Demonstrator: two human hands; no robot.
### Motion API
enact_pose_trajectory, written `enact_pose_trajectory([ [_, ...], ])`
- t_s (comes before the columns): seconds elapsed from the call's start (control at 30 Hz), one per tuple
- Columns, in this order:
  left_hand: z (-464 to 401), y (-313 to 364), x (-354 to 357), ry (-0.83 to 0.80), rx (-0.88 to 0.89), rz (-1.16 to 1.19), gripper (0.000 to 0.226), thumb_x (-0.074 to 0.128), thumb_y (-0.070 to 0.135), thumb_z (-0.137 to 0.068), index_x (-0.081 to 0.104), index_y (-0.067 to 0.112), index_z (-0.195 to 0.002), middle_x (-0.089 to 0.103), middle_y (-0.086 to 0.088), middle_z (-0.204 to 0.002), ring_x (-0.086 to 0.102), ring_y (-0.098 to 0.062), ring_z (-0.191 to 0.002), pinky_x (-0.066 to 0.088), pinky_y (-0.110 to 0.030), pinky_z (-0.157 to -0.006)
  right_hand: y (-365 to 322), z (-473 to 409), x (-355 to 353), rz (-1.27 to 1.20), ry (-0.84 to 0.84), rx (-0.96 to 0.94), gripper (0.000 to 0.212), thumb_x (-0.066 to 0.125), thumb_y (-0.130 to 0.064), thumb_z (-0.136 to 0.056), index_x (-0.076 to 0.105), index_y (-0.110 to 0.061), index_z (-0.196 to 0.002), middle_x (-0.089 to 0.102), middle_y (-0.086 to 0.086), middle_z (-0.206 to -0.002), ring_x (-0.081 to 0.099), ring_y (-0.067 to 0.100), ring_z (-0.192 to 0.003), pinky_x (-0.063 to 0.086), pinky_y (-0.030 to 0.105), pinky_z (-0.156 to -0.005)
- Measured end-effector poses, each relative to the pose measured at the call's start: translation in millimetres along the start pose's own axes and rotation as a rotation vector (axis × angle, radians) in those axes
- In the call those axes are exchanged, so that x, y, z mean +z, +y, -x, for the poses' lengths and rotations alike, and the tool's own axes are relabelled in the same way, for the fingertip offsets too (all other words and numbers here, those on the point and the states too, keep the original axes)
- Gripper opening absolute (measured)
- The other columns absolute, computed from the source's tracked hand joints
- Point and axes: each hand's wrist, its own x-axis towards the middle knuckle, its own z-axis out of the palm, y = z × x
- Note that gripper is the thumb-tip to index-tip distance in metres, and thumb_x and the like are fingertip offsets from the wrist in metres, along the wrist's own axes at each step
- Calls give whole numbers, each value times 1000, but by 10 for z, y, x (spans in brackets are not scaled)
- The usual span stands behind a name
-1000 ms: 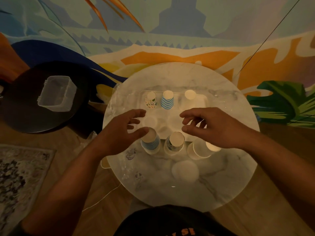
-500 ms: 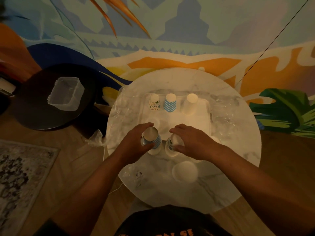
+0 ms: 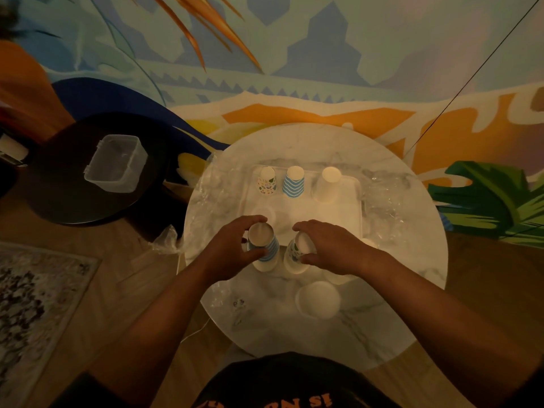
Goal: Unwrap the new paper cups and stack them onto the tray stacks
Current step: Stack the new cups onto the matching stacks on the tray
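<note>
On the round marble table a clear tray carries three upside-down cup stacks: a patterned stack, a blue-striped stack and a plain white stack. At the tray's near edge my left hand grips an upturned blue-striped cup stack. Beside it, my right hand grips an upturned patterned cup stack. A white cup stands in front of my hands. More white cups sit partly hidden behind my right wrist.
Crumpled clear plastic wrap lies right of the tray, and more wrap hangs off the table's left edge. A dark round side table at the left holds a clear plastic box. A patterned rug covers the floor at lower left.
Both hands came down from hovering open above the near cups and closed on them, left on the blue-striped stack, right on the patterned one.
</note>
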Motion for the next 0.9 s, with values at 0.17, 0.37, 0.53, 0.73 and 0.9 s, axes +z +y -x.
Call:
enact_pose_trajectory([
  [0.17,15,13,7,20,18,-3,64,83,25,-82,54,26,-139,56,14,-135,54,1,-121,52,-23,-97,34,21,-110,-64,9,-2,69,75,-38,-87,43,-24,-147,52,-2,-144,51,21,-129,43,39,-106],
  [0.37,43,60,2,60,32,0,63,84,27,-81,54,26,-138,56,15,-133,51,4,-121,46,-20,-101,1,-8,12,-55,-25,18,78,74,-41,-87,34,-25,-153,49,2,-146,50,24,-131,43,39,-106],
  [0.53,121,88,30,85,18,24,60,81,29,-84,53,29,-137,54,18,-132,51,7,-119,47,-14,-94,-38,-89,138,-192,4,153,89,82,-38,-79,32,-21,-151,54,5,-142,55,26,-125,46,35,-97],
  [0.73,117,46,17,83,7,6,52,76,25,-89,53,31,-136,55,17,-133,53,5,-118,48,-14,-94,-10,-155,152,-269,-47,190,85,85,-39,-74,39,-23,-144,58,3,-134,57,22,-113,45,31,-85],
  [0.9,84,36,9,66,10,6,46,73,25,-91,56,27,-134,56,16,-132,54,5,-116,48,-13,-92,-26,-149,194,-288,-26,200,86,87,-35,-73,38,-24,-143,60,4,-131,58,23,-113,48,32,-87],
])
